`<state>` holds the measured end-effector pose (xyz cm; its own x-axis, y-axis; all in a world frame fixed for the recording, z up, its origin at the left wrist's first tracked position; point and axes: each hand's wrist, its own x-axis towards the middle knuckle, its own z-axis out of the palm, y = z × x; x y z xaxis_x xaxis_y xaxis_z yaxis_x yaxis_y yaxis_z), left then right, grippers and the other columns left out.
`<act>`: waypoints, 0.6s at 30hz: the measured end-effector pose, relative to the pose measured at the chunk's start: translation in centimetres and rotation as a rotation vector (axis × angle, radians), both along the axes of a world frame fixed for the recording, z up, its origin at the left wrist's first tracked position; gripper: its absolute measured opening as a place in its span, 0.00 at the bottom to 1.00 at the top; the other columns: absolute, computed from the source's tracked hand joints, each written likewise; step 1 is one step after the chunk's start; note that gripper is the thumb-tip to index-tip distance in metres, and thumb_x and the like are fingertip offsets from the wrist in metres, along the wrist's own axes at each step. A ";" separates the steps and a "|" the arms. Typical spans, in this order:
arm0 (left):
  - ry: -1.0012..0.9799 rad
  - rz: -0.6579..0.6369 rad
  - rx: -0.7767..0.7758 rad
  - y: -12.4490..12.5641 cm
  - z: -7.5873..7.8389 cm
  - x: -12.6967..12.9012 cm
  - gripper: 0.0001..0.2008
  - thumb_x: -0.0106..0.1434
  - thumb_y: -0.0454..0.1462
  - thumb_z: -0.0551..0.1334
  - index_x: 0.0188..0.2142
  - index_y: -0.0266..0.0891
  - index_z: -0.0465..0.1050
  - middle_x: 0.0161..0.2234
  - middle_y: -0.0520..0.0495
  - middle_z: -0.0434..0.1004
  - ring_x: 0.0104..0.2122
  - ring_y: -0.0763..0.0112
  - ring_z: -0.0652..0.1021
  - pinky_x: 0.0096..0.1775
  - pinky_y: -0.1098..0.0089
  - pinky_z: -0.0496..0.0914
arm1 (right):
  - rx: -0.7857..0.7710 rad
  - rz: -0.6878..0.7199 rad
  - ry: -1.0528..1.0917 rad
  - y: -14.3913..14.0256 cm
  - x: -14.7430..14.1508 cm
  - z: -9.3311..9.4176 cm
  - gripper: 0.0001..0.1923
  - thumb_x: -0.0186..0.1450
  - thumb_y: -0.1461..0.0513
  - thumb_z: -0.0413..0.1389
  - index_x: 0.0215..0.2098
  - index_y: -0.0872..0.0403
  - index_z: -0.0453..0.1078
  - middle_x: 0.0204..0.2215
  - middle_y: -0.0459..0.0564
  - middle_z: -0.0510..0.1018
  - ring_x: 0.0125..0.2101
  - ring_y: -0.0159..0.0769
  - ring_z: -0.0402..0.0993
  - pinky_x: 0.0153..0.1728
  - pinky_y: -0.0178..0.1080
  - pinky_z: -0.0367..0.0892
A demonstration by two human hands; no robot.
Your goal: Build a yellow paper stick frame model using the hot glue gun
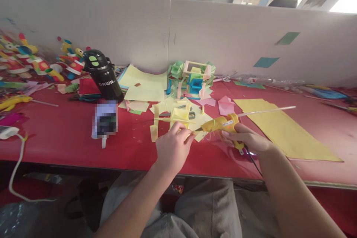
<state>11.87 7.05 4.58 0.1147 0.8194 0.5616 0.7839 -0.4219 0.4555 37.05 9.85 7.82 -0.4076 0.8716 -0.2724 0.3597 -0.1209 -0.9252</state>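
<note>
My right hand (pixel 245 138) grips a yellow hot glue gun (pixel 221 124) with a clear glue stick (pixel 267 110) poking out of its back toward the right. Its nozzle points left at a small yellow folded paper piece (pixel 180 118) that my left hand (pixel 173 145) pinches at the lower edge. Both hands hover just above the red table (pixel 61 134), near its front edge. A yellow paper strip frame (pixel 154 128) stands just left of the piece. Scissors (pixel 189 113) lie partly hidden under the yellow papers behind it.
A colourful paper lattice model (pixel 192 80) stands at the back centre, a black bottle (pixel 102 74) to its left. A long yellow sheet (pixel 281 126) lies right. Toys (pixel 33 61) crowd the far left. A white cable (pixel 16 163) hangs over the front edge. White partitions (pixel 223 33) close off the back.
</note>
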 end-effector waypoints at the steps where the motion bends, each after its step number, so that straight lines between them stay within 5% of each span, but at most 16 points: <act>1: -0.002 0.000 0.004 0.0 0.0 0.0 0.10 0.65 0.43 0.63 0.31 0.43 0.79 0.35 0.51 0.79 0.25 0.76 0.75 0.21 0.74 0.52 | 0.001 -0.006 -0.001 -0.1 -0.1 0.0 0.26 0.60 0.43 0.60 0.18 0.53 0.62 0.18 0.44 0.63 0.21 0.30 0.57 0.25 0.38 0.55; 18: -0.011 0.001 0.012 0.1 0.0 0.0 0.09 0.64 0.43 0.63 0.31 0.43 0.79 0.34 0.54 0.79 0.25 0.76 0.75 0.21 0.72 0.57 | -0.020 -0.010 0.036 -0.4 1.1 -0.2 0.24 0.62 0.47 0.60 0.19 0.53 0.62 0.18 0.44 0.63 0.20 0.30 0.57 0.22 0.38 0.53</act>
<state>11.86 7.12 4.55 0.1078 0.8125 0.5729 0.7796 -0.4267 0.4584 38.18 9.47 7.58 -0.4086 0.8702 -0.2752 0.3253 -0.1428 -0.9348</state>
